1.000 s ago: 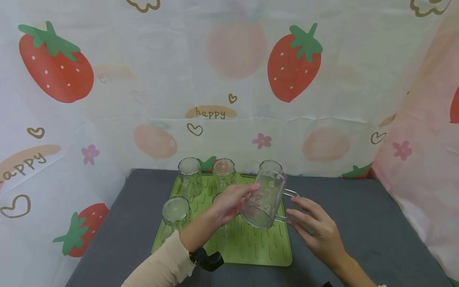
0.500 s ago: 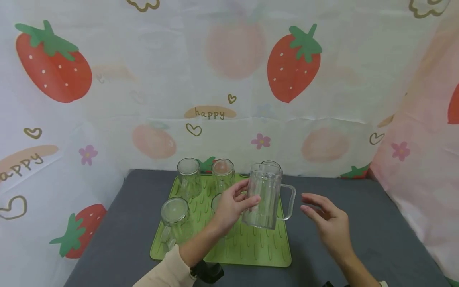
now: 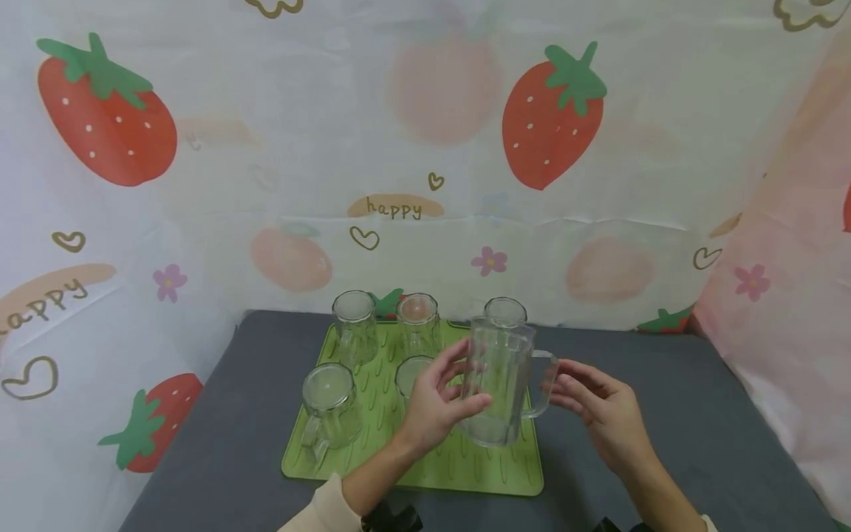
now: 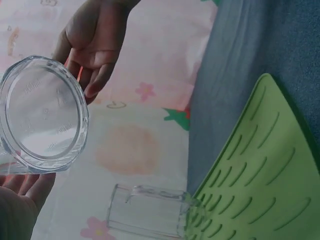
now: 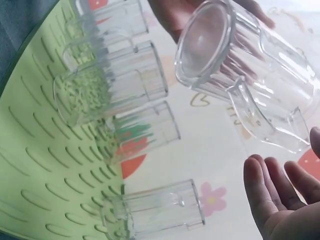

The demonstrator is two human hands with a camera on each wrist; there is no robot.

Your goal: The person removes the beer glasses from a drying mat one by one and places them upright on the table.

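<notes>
A clear glass mug (image 3: 499, 388) hangs above the green mat, mouth up and slightly tilted. My left hand (image 3: 432, 406) grips the mug's body from the left, thumb on the near side. The handle (image 3: 544, 384) points right. At the handle is my right hand (image 3: 608, 417), its fingers loosely extended; in the right wrist view these fingers (image 5: 257, 182) lie just beside the handle, not wrapped round it. The left wrist view looks at the mug's round base (image 4: 45, 112), which bears raised marks too faint to read.
The green ridged mat (image 3: 465, 469) lies on a dark grey tabletop (image 3: 698, 428). Several similar glass mugs stand on it, apparently upside down, including a front left one (image 3: 331, 406) and a back right one (image 3: 507, 310). A strawberry-print cloth (image 3: 452, 162) surrounds the back and sides.
The mug was tilted, then became more upright and came slightly lower. My right hand left the handle, moved right, and is now back at it. My left hand's hold on the body has shifted.
</notes>
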